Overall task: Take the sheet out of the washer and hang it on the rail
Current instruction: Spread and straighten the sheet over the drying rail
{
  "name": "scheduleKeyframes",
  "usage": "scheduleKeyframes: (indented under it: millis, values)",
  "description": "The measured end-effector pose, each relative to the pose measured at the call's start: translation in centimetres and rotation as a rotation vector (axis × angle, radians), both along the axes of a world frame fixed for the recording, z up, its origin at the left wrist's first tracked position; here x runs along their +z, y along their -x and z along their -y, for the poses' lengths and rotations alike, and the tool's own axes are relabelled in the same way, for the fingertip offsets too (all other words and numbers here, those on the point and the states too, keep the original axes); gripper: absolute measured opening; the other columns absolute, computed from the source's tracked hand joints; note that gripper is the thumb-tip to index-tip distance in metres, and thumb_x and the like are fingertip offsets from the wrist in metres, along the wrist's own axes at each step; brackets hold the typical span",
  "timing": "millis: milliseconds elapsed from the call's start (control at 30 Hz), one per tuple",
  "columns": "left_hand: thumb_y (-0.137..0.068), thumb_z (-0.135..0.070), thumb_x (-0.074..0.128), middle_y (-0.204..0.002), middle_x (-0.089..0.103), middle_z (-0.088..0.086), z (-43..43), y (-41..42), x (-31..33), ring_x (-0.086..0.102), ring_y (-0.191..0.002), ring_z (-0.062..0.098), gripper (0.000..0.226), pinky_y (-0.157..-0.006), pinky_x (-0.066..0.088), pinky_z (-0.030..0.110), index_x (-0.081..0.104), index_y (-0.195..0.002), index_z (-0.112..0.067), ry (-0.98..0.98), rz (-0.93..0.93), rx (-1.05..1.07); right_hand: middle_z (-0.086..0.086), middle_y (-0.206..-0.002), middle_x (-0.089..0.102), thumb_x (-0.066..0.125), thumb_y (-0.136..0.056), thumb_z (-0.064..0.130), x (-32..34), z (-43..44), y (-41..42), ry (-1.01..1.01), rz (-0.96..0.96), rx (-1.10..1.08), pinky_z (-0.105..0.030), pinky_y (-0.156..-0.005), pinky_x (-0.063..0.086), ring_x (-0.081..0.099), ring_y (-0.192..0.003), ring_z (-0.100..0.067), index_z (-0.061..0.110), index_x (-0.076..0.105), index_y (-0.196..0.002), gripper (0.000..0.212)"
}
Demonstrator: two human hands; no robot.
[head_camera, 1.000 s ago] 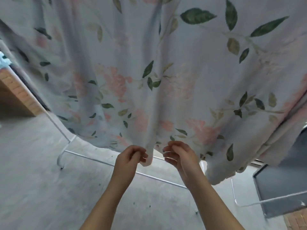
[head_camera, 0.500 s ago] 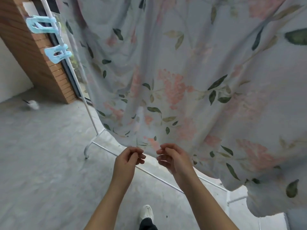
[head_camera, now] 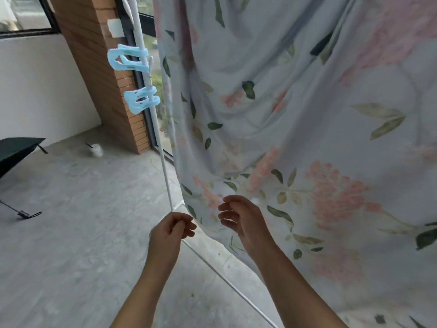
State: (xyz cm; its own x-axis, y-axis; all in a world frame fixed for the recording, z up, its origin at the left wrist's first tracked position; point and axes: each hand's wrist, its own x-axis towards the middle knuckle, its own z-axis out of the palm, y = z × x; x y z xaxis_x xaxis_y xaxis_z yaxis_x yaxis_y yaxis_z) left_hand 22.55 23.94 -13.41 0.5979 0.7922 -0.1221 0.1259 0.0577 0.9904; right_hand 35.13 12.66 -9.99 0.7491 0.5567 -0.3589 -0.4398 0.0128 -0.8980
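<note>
Floral sheet (head_camera: 307, 114) draped on the drying rack (head_camera: 151, 95), both hands low at its bottom edge.

The sheet fills the view from 12 to 5 o'clock, hanging in folds just right of the rack's white upright, its lower edge clear of the concrete floor (head_camera: 71, 245). The left hand (head_camera: 170, 230), near 6 o'clock, has its fingers curled with the thumb against them at the sheet's lower left corner; whether it pinches the cloth cannot be told. The right hand (head_camera: 243, 221), just right of it, is half open with loosely bent fingers in front of the fabric, holding nothing. At 10 o'clock an upper blue clip (head_camera: 128, 59) and a lower blue clip (head_camera: 142, 99) sit on the upright, before a brick pillar (head_camera: 99, 67). At 9 o'clock a dark umbrella (head_camera: 16, 150) lies on the floor, a white cup (head_camera: 95, 150) well right of it.
</note>
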Motion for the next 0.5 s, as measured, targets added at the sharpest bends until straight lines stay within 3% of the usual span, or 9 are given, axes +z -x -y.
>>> scheduleKeyframes:
  millis: [167, 367, 500]
  values:
    - [-0.093, 0.003, 0.043, -0.075, 0.072, 0.004, -6.7, -1.7, -0.8, 0.068, -0.069, 0.02, 0.03, -0.072, 0.054, 0.032, 0.067, -0.083, -0.012, 0.004, 0.005, -0.02, -0.01, -0.075, 0.07, 0.042, -0.092, -0.003, 0.1, -7.1, -1.8, 0.034, 0.037, 0.008, -0.036, -0.073, 0.052, 0.065, -0.068, -0.024, 0.006, 0.066, -0.085, 0.026]
    - [-0.092, 0.007, 0.043, -0.072, 0.07, 0.005, -19.0, -3.9, -0.5, 0.067, -0.067, 0.018, 0.029, -0.064, 0.054, 0.023, 0.066, -0.083, -0.008, -0.015, 0.075, -0.149, -0.01, -0.076, 0.069, 0.044, -0.093, -0.001, 0.4, -16.7, -2.5, 0.033, 0.044, -0.168, -0.037, -0.075, 0.052, 0.063, -0.07, -0.025, 0.006, 0.065, -0.085, 0.024]
    - [-0.093, 0.005, 0.044, -0.074, 0.07, 0.01, -26.9, -3.8, 0.7, 0.067, -0.068, 0.02, 0.027, -0.065, 0.054, 0.024, 0.066, -0.085, -0.006, -0.01, 0.1, -0.221, -0.009, -0.073, 0.069, 0.044, -0.094, 0.0, 1.6, -22.6, -2.0, 0.018, 0.017, -0.284, -0.036, -0.072, 0.051, 0.063, -0.067, -0.023, 0.007, 0.064, -0.084, 0.023]
